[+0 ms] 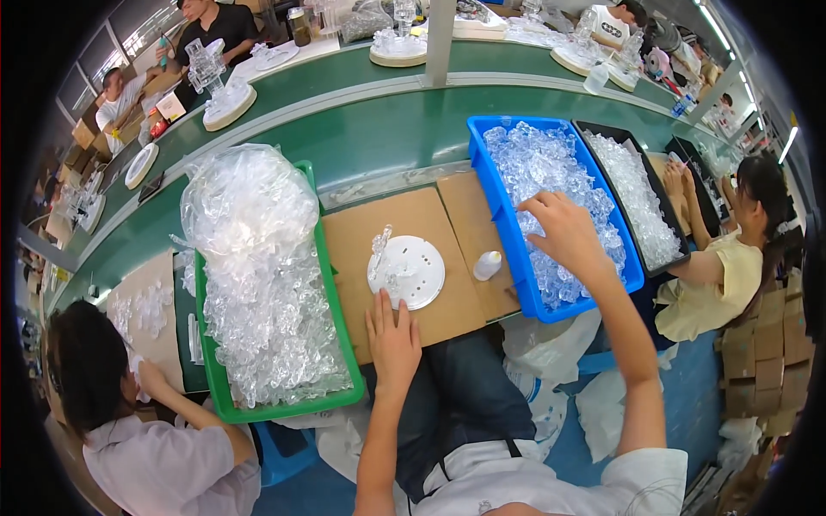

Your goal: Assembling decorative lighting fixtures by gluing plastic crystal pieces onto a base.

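In front of me a round white disc [422,268] with small holes lies on a cardboard sheet [353,232]. Clear plastic pieces [381,243] stand at its left side. My left hand [395,340] rests with fingers stretched out at the disc's near edge, holding nothing. Over the left side of a blue tray [477,146] hangs my right hand [559,228], its fingers bent and apart with nothing visible between them. Small clear plastic parts [538,159] fill that tray. A small white bottle [487,266] stands between the disc and the tray.
On the left, a green tray [351,378] holds clear parts and a bulging plastic bag [249,193]. A black tray [589,129] of clear parts adjoins the blue one. Co-workers sit on both sides. Beyond runs a green conveyor [344,112] with a metal post [440,43].
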### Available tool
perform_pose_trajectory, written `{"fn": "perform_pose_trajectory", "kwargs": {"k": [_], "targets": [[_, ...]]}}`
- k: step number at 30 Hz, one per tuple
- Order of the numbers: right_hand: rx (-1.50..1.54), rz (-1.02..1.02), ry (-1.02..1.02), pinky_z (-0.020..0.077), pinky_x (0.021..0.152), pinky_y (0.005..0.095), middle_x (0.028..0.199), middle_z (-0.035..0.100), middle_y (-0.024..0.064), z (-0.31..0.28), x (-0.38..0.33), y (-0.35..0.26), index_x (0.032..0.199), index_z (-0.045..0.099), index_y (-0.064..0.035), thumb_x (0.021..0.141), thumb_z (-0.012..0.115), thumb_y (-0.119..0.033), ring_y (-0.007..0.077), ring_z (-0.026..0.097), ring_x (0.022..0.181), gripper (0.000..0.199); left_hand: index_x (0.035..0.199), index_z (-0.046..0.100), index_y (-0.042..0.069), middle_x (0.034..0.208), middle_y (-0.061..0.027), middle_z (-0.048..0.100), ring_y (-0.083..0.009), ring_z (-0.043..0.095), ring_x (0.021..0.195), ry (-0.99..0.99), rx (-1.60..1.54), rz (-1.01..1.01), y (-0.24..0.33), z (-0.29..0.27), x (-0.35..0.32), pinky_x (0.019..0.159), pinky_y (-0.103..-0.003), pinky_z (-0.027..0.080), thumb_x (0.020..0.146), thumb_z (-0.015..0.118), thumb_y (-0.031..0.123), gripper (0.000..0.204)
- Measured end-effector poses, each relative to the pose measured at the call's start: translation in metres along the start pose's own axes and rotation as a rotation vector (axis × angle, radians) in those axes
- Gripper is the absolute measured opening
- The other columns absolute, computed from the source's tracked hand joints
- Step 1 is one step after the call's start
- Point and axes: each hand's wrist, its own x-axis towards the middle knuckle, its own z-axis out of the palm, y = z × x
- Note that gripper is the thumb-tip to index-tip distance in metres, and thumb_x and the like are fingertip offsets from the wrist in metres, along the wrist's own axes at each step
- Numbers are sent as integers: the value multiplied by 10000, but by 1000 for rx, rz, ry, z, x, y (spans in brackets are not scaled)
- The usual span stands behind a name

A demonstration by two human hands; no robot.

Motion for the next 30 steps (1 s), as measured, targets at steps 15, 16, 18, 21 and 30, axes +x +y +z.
{"fn": "perform_pose_trajectory", "kwargs": {"k": [15, 16, 18, 21, 30], "targets": [[937, 605, 126, 485, 682, 227, 880, 643, 42, -7, -36, -2, 1003, 636, -19, 844, 659, -112, 85, 599, 777, 186, 1219, 521, -17, 1429, -248, 311, -386, 298, 1332, -44, 21, -18, -4, -1, -6, 1053, -563, 262, 861, 574, 190, 416], [1101, 613, 93, 485, 679, 222, 862, 645, 49, -2, -40, -18, 993, 635, -13, 849, 651, -104, 83, 602, 759, 171, 1219, 521, -17, 1429, -248, 311, -386, 298, 1332, -51, 26, -31, -5, -1, -6, 1053, -563, 262, 861, 574, 190, 416], [1325, 649, -4, 485, 665, 220, 843, 644, 42, 15, -39, -64, 985, 630, -13, 849, 648, -98, 89, 605, 749, 161, 1196, 535, -19, 1424, -241, 327, -397, 295, 1329, -10, -52, -24, -2, -1, -2, 1057, -570, 241, 859, 577, 153, 381], [1427, 544, -24, 485, 637, 232, 819, 655, 54, 70, -42, -100, 1037, 608, -16, 834, 669, -122, 96, 607, 709, 236, 1216, 527, -8, 1431, -239, 317, -389, 294, 1334, -27, -30, -22, 0, 0, 1, 1055, -569, 247, 858, 579, 172, 404], [821, 332, -21, 512, 655, 341, 816, 627, 145, 126, -6, -119, 1053, 597, -17, 762, 723, -171, 260, 637, 701, 353, 1227, 522, -3, 1426, -245, 322, -390, 302, 1331, -30, -23, -42, -1, 2, -3, 1042, -585, 252, 860, 569, 168, 407]]}}
